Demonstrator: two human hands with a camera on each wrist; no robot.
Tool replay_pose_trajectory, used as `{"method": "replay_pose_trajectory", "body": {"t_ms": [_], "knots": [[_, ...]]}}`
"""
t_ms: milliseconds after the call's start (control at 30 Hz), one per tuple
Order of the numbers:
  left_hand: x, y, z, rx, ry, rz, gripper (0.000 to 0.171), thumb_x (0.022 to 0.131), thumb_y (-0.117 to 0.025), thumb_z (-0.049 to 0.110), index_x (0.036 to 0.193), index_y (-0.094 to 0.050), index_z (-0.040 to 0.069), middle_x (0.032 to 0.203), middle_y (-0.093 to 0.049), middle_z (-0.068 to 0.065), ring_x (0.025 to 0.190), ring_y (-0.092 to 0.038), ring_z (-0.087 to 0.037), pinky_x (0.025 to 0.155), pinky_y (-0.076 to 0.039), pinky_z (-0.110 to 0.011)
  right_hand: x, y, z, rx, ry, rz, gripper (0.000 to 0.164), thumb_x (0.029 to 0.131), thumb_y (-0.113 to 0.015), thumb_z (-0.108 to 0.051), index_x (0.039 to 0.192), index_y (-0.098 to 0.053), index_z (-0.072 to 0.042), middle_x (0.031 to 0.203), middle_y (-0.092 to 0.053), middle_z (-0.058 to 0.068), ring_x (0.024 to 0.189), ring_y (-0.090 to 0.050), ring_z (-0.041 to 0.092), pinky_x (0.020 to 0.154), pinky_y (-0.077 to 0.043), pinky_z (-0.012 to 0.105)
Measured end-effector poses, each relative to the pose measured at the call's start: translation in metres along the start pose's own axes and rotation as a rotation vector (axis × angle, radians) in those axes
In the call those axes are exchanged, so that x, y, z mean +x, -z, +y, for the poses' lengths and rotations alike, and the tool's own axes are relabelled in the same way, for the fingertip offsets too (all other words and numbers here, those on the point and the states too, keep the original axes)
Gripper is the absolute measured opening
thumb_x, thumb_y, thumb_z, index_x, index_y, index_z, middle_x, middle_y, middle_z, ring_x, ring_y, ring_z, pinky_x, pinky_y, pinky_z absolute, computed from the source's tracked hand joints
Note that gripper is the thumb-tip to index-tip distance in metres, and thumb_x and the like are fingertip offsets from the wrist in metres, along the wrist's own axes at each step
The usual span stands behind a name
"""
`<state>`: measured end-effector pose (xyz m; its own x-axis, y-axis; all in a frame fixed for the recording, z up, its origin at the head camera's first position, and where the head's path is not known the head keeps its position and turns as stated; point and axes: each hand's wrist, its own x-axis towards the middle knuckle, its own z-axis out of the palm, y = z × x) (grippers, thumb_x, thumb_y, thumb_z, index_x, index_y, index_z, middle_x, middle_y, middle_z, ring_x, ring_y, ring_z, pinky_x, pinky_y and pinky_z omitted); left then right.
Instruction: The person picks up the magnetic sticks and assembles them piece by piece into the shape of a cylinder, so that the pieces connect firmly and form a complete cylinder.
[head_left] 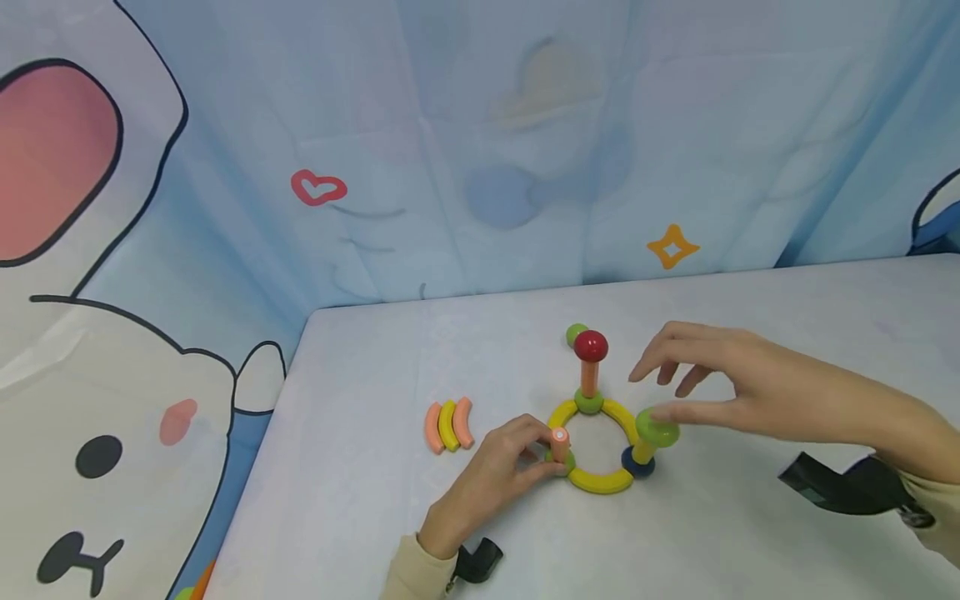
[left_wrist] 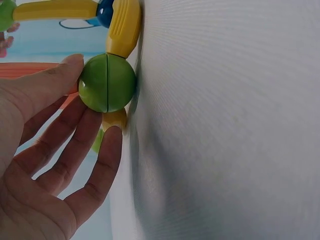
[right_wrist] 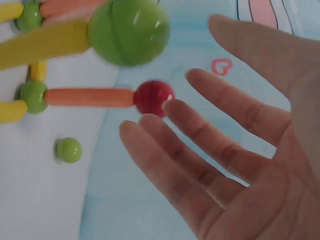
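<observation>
Yellow curved rods (head_left: 602,483) joined by balls form a ring on the table. My left hand (head_left: 491,479) pinches the green ball (left_wrist: 107,82) at the ring's left, where an orange rod (head_left: 560,447) stands upright with a bare top. At the right, a yellow rod (head_left: 643,452) rises from a dark blue ball (head_left: 638,464), topped by a green ball (head_left: 657,427). Beside that top ball is my right hand (head_left: 750,387), fingers spread and holding nothing; a gap shows in the right wrist view. A red ball (head_left: 591,346) caps the orange rod (head_left: 589,379) at the back.
A loose green ball (head_left: 576,334) lies behind the red-topped rod. Left of the ring lie two orange curved pieces (head_left: 433,428) with a yellow curved piece (head_left: 448,426) between them. A printed blue curtain (head_left: 450,150) hangs behind the white table (head_left: 345,500).
</observation>
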<state>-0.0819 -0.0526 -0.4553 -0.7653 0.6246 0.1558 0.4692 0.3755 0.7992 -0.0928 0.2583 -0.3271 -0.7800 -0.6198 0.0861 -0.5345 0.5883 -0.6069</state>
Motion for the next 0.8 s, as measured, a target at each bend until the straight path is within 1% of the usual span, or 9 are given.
{"method": "replay_pose_trajectory", "body": {"t_ms": [67,167,233,300,367,433,533,667,800], "knots": [[0.000,0.001,0.001,0.002,0.004,0.001,0.018,0.091,-0.082,0.010,0.103,-0.070,0.011,0.103,-0.067,0.002,0.100,-0.064,-0.009,0.090,-0.055,-0.019,0.006,0.001,0.007,0.043,-0.015,0.043,0.031,0.093,-0.082,-0.020,0.118,-0.068,-0.029,0.114,-0.063,-0.015,0.094,-0.066,0.003,0.074,-0.060,0.027],[-0.001,0.000,0.000,0.004,0.004,0.005,0.018,0.090,-0.082,0.010,0.103,-0.070,0.011,0.104,-0.067,0.002,0.100,-0.064,-0.009,0.090,-0.055,-0.019,0.020,-0.002,0.020,0.055,-0.024,0.117,0.026,0.096,-0.077,-0.012,0.118,-0.069,-0.023,0.114,-0.067,-0.014,0.096,-0.065,0.004,0.077,-0.059,0.026],[-0.001,0.000,-0.001,0.003,0.000,0.008,0.018,0.090,-0.082,0.010,0.104,-0.070,0.011,0.104,-0.067,0.002,0.100,-0.064,-0.010,0.089,-0.055,-0.019,0.032,-0.007,0.031,0.049,-0.041,0.145,0.023,0.097,-0.075,-0.010,0.118,-0.070,-0.017,0.115,-0.069,-0.010,0.098,-0.065,0.008,0.080,-0.059,0.026],[-0.001,-0.001,-0.001,0.002,-0.008,0.011,0.019,0.090,-0.082,0.009,0.103,-0.070,0.011,0.103,-0.067,0.001,0.100,-0.064,-0.011,0.089,-0.055,-0.019,0.045,-0.013,0.044,0.043,-0.067,0.149,0.023,0.096,-0.076,-0.008,0.119,-0.070,-0.011,0.116,-0.069,-0.004,0.100,-0.065,0.013,0.083,-0.059,0.028],[0.000,-0.001,-0.001,0.009,-0.012,0.011,0.019,0.090,-0.082,0.009,0.104,-0.070,0.011,0.104,-0.067,0.001,0.100,-0.064,-0.011,0.089,-0.055,-0.019,0.057,-0.019,0.057,0.055,-0.075,0.130,0.028,0.094,-0.078,-0.004,0.121,-0.070,-0.006,0.119,-0.068,0.004,0.104,-0.065,0.021,0.086,-0.061,0.035],[0.000,-0.002,-0.001,0.012,-0.011,0.008,0.019,0.090,-0.082,0.009,0.105,-0.070,0.011,0.104,-0.067,0.001,0.100,-0.063,-0.010,0.089,-0.054,-0.018,0.069,-0.025,0.070,0.079,-0.058,0.094,0.035,0.091,-0.080,0.000,0.124,-0.069,-0.003,0.124,-0.066,0.010,0.109,-0.064,0.028,0.090,-0.061,0.044],[0.000,-0.002,-0.001,0.021,-0.002,0.003,0.020,0.090,-0.082,0.011,0.106,-0.070,0.011,0.104,-0.067,0.002,0.099,-0.063,-0.009,0.089,-0.054,-0.018,0.084,-0.033,0.086,0.106,-0.023,0.023,0.045,0.088,-0.081,0.004,0.131,-0.067,-0.002,0.132,-0.063,0.015,0.119,-0.060,0.036,0.096,-0.057,0.054],[0.000,-0.001,-0.001,0.041,0.005,0.004,0.020,0.090,-0.083,0.012,0.106,-0.071,0.011,0.104,-0.067,0.002,0.100,-0.064,-0.010,0.089,-0.054,-0.017,0.099,-0.042,0.099,0.098,0.009,-0.051,0.046,0.089,-0.079,0.007,0.133,-0.068,-0.001,0.138,-0.061,0.018,0.127,-0.058,0.041,0.098,-0.055,0.057],[0.000,0.000,-0.001,0.053,0.003,0.004,0.020,0.091,-0.083,0.013,0.107,-0.071,0.010,0.105,-0.067,0.001,0.101,-0.065,-0.010,0.089,-0.053,-0.016,0.106,-0.050,0.107,0.079,0.018,-0.052,0.039,0.088,-0.078,0.009,0.124,-0.073,-0.002,0.129,-0.066,0.015,0.119,-0.062,0.038,0.093,-0.058,0.052]]}}
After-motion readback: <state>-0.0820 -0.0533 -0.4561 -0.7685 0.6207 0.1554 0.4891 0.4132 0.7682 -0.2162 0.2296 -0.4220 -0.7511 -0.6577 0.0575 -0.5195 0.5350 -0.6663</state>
